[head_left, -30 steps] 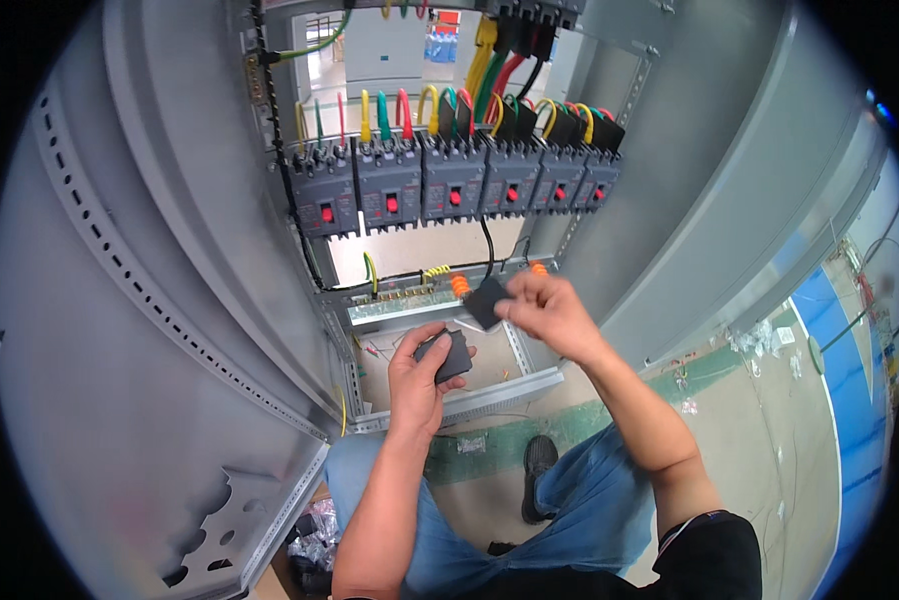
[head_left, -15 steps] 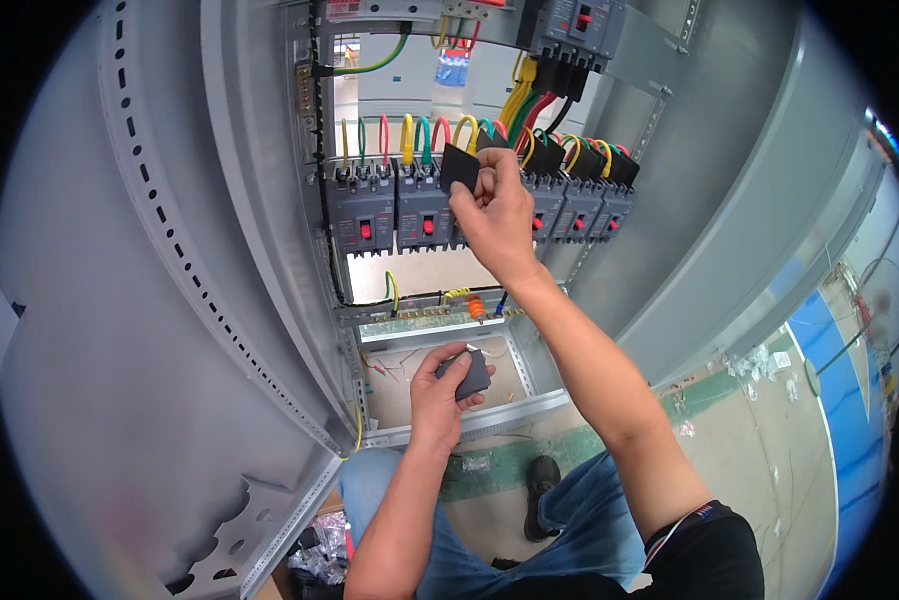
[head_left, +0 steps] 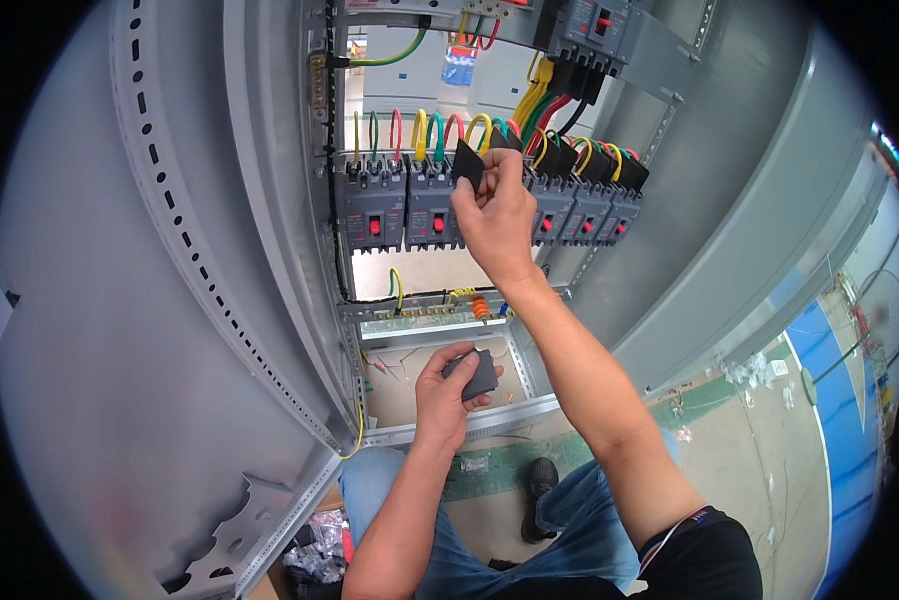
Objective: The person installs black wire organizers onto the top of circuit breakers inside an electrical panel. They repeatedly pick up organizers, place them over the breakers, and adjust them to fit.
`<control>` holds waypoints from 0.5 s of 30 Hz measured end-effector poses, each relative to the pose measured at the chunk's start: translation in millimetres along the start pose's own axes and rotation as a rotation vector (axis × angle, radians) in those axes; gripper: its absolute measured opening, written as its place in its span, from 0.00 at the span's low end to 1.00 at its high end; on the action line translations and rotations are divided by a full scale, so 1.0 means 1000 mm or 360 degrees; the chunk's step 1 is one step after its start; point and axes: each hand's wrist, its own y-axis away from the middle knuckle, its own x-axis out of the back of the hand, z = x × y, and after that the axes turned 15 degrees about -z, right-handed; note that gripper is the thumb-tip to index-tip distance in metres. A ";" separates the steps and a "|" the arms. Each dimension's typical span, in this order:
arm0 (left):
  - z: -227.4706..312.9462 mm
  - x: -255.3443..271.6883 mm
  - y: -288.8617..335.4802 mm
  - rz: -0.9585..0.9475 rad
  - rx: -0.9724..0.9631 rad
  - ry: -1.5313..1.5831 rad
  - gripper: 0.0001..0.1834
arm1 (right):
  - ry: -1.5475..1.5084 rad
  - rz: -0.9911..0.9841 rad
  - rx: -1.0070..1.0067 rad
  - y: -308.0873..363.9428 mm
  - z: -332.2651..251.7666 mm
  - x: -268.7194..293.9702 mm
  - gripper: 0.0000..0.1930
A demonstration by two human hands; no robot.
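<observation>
My far-off right hand [head_left: 500,215] is sitting higher now, pinching a black card [head_left: 467,163]; wires [head_left: 420,135] could be bumping it loose. My left hand [head_left: 441,396] (lower) is holding dark cards [head_left: 482,377].

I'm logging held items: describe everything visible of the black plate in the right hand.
The black plate is thin, flat and straight-edged, matte and plastic-looking. It is tilted, one corner pointing up, and the right hand pinches its lower part in its fingers. It is at the top of the row of grey breakers, near looped coloured cables. Contact with a breaker is unclear.
</observation>
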 end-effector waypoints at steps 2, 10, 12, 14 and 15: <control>0.000 -0.001 -0.002 -0.0005 0.0004 -0.0006 0.15 | 0.0070 0.0031 0.0091 -0.005 0.003 -0.009 0.15; 0.001 0.001 0.001 0.0008 -0.0014 0.0036 0.14 | 0.0375 -0.0131 0.0049 -0.017 -0.034 0.026 0.30; 0.003 -0.001 0.002 0.0005 -0.0014 0.0040 0.14 | 0.0269 0.0129 0.0593 -0.020 -0.031 0.038 0.27; 0.004 0.000 0.003 0.0016 -0.0009 0.0040 0.14 | 0.0232 0.0233 0.1010 -0.033 -0.040 0.035 0.23; 0.004 0.000 0.003 0.0019 -0.0008 0.0034 0.14 | 0.0253 0.0249 0.1117 -0.039 -0.045 0.031 0.22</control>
